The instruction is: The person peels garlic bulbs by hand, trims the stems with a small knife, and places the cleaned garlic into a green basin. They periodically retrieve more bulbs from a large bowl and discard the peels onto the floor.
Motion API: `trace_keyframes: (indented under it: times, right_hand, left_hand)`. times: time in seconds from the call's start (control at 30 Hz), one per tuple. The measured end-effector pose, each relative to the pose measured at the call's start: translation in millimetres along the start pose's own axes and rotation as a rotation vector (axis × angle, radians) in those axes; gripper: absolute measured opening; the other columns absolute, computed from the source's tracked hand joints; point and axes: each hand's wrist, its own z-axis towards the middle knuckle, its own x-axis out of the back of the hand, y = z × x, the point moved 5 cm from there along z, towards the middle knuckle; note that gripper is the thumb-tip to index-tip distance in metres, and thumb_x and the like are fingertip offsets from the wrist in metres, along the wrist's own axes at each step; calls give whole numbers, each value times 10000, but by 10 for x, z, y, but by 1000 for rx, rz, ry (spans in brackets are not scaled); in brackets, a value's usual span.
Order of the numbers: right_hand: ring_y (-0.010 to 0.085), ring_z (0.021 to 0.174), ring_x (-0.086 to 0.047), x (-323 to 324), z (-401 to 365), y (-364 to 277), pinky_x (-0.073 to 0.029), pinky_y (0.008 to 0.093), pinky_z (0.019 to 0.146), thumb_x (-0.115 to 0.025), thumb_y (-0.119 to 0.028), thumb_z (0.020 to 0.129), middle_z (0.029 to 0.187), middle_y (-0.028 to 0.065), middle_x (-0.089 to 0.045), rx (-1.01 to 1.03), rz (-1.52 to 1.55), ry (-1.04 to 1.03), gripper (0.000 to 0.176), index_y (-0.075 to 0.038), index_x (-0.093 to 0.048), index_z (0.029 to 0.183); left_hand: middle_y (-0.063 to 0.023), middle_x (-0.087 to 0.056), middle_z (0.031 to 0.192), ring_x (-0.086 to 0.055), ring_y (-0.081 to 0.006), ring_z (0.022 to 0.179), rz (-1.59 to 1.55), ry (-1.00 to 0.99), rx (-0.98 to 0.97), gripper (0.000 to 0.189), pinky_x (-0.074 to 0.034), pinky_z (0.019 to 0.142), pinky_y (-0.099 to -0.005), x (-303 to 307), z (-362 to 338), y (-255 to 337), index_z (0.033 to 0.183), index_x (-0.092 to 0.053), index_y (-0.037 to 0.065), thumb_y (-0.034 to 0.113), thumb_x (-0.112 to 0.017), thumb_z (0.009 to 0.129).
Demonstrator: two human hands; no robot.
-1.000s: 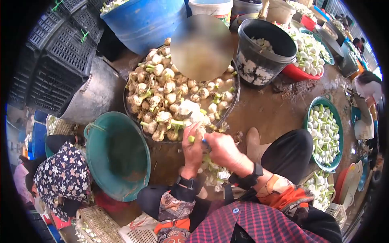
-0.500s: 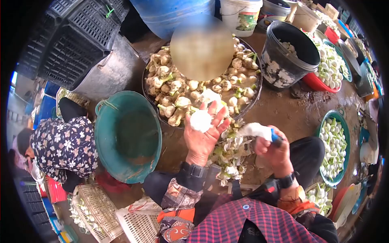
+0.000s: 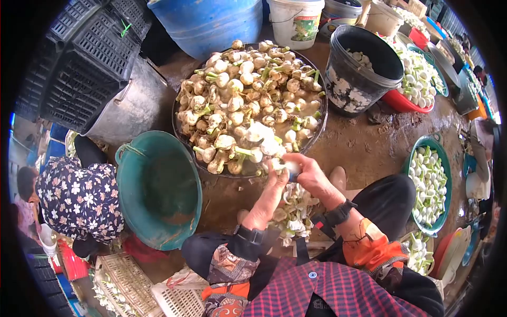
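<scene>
Both my hands meet at the near edge of a wide dark tub [image 3: 326, 108] heaped with unpeeled garlic bulbs [image 3: 232, 105]. My left hand [image 3: 272, 191] is closed around a garlic bulb [image 3: 275, 166], mostly covered by the fingers. My right hand [image 3: 312, 178] grips a blue-and-white tool [image 3: 293, 170] against the bulb; its shape is blurred and partly hidden. Just beyond my fingers, several bright white peeled bulbs [image 3: 261, 136] rest on the heap. Below my hands lies a pile of peels and trimmings [image 3: 293, 214].
A green basin [image 3: 125, 195] stands at left, beside a person in a flowered top [image 3: 79, 195]. Black crates [image 3: 79, 68] rise behind it. A black bucket [image 3: 343, 74] and blue barrel [image 3: 211, 26] stand at the back. At right, a green tub [image 3: 448, 179] holds trimmed garlic.
My left hand, earlier open with a white bulb on its palm, has closed on a bulb at the tub's edge. My right hand has moved left with the tool to meet it.
</scene>
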Motion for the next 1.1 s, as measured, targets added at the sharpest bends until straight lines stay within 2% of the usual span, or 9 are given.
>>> trace_keyframes:
  times: [0.17,0.2,0.3,0.4,0.43,0.67,0.7,0.9,1.1]
  right_hand:
    - [230,952,-586,587,576,102,-454,302,868,-592,57,682,1033,155,-620,120,-288,410,517,-3,-524,1192]
    - [283,1065,-548,577,759,156,-411,320,935,-556,71,671,1124,185,-583,100,-46,242,550,-4,-506,1214]
    - [336,1201,-442,659,991,-69,-368,357,989,-516,64,668,1249,208,-495,141,-771,226,563,-62,-516,1218]
    - [303,1066,-524,953,1404,28,-411,425,862,-525,-4,670,1068,157,-588,299,-1186,273,479,-113,-582,1132]
    - [292,992,-538,1015,1579,223,-402,422,824,-540,-56,667,964,136,-609,118,-1294,105,359,-113,-627,1011]
    - [295,833,-613,1154,1434,143,-474,338,739,-557,-72,704,875,138,-651,5,-642,386,238,-76,-653,922]
    - [221,776,-633,1078,1347,109,-486,291,707,-532,-96,759,894,104,-662,43,-94,289,203,-21,-633,918]
    - [151,1038,-536,118,395,-371,-438,276,864,-466,-382,897,1120,85,-596,0,207,-84,496,7,-531,1197]
    - [130,871,-565,-179,175,-188,-459,272,793,-592,-245,874,953,70,-634,106,113,205,471,49,-455,1216]
  left_hand:
    - [-211,-595,1095,-560,-164,411,-42,20,-31,615,-504,419,-261,119,108,-90,1434,-121,93,277,-442,943]
    - [-216,-592,1102,-574,-154,449,-23,85,-132,600,-501,431,-252,141,134,-58,1414,-186,37,96,-476,892]
    - [-193,-606,1106,-592,-133,481,330,215,-344,708,-490,439,-240,189,210,-41,1385,-279,18,-84,-452,707]
    - [-266,-277,1405,-587,-355,1008,984,125,-510,747,-510,781,-356,16,194,-55,1379,-325,90,78,-595,683]
    - [-264,-155,1446,-458,-392,1168,979,-25,-158,775,-449,893,-400,-22,138,-85,1366,-336,86,205,-661,673]
    - [-244,-401,1325,-598,-187,986,666,62,-126,721,-490,797,-274,103,190,76,1341,-324,-20,160,-708,758]
    - [-236,-381,1341,-584,-195,1004,356,96,-278,739,-490,815,-283,87,218,87,1357,-295,-12,109,-709,758]
    - [-109,-436,1251,-553,-201,1014,-440,20,-429,716,-528,785,-328,126,259,207,1364,-256,70,-6,-662,779]
    - [-91,-550,1082,-565,-226,981,503,525,-908,566,-474,828,-327,102,-142,531,1164,-477,55,3,-724,657]
